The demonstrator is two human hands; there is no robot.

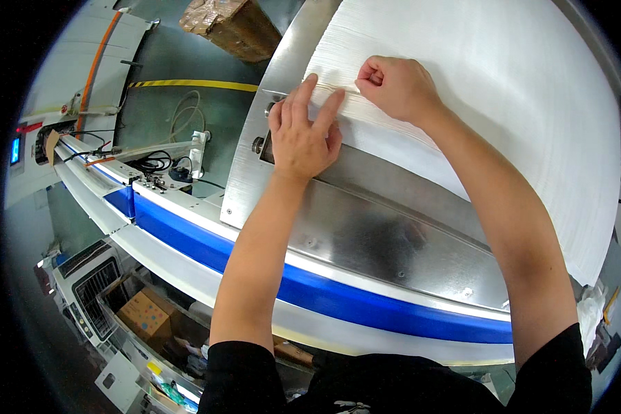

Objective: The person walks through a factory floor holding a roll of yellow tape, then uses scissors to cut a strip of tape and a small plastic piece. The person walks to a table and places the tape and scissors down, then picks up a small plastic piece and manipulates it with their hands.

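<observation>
A broad stack of thin white sheets (pixel 510 90), uneven along its left edge, lies on a shiny metal machine bed (pixel 379 231). My left hand (pixel 302 141) rests at the stack's near left corner, its fingers stretched out and spread, the fingertips touching the layered edge. Just right of it, my right hand (pixel 403 86) is closed above the top of the stack with thumb and fingers pinched together. Whatever might be between those fingers is hidden.
A blue and white rail (pixel 352 303) runs along the machine's front. Left of it are black cables (pixel 155 162) and a white power strip (pixel 199 153). A wrapped cardboard box (pixel 234 27) stands on the floor at the back. At lower left sits a bin with a carton (pixel 145 316).
</observation>
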